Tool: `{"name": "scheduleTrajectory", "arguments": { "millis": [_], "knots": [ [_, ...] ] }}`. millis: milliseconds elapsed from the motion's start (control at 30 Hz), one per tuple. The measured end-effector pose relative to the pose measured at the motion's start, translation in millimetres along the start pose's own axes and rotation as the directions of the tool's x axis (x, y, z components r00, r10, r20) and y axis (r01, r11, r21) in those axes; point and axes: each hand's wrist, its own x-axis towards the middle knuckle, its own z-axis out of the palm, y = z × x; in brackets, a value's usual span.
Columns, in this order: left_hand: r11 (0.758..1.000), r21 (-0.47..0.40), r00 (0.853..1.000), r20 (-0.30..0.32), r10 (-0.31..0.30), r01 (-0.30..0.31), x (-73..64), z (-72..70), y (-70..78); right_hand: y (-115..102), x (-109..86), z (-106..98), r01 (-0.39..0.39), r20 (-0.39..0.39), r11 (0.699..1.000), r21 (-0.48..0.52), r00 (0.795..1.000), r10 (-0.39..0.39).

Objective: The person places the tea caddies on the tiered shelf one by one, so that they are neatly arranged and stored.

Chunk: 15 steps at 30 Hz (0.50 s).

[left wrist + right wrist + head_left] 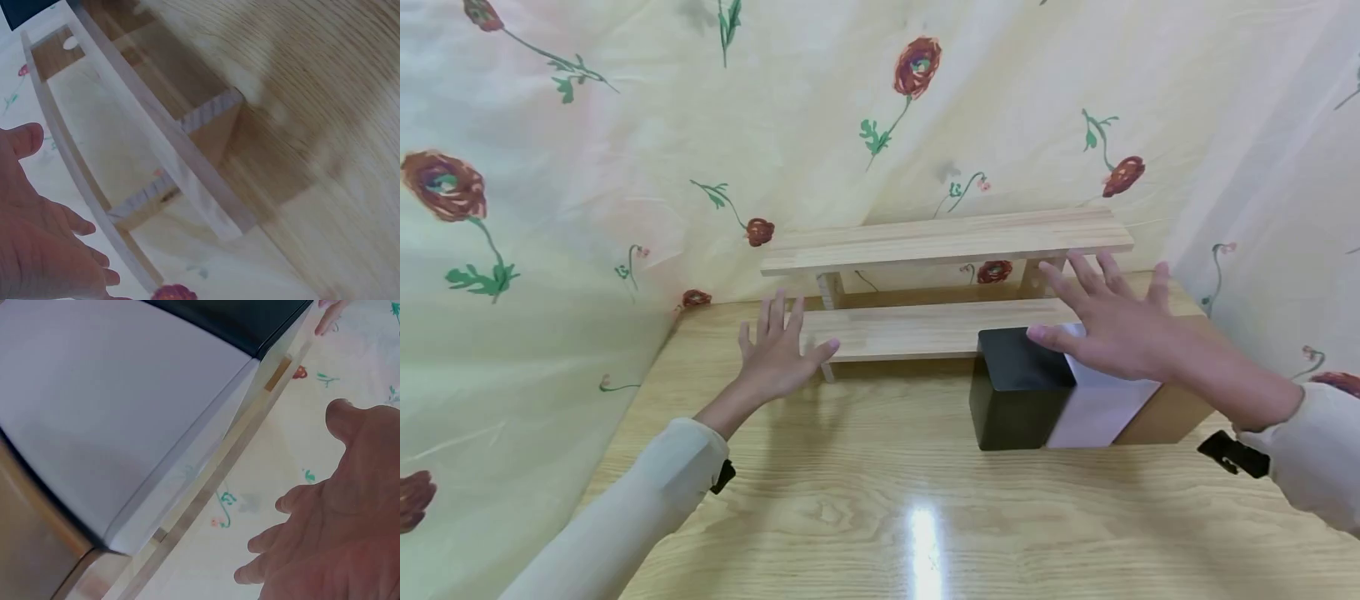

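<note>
Left hand (pixel 777 358) spread near shelf (pixel 917 327); right hand (pixel 1122 329) likewise, near black box (pixel 1022 392), white box (pixel 1092 408), brown box (pixel 1172 410), toward worktop's (pixel 842 508) back-right corner.

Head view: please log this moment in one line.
left hand: spread, empty | right hand: spread, empty | black box, white box, brown box: side by side

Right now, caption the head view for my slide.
Spread left hand and right hand near a two-tier wooden shelf; black box, white box and brown box stand side by side.
</note>
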Motion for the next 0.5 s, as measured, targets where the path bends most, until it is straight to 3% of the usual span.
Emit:
{"name": "scheduleTrajectory", "arguments": {
  "millis": [500],
  "knots": [
    [0.996,-0.026,0.996,-0.029,-0.085,0.085,9.2,4.4,-20.3,-7.7,-1.9,4.0,0.072,-0.029,0.997,-0.026,0.997,-0.073]
  ]
}}
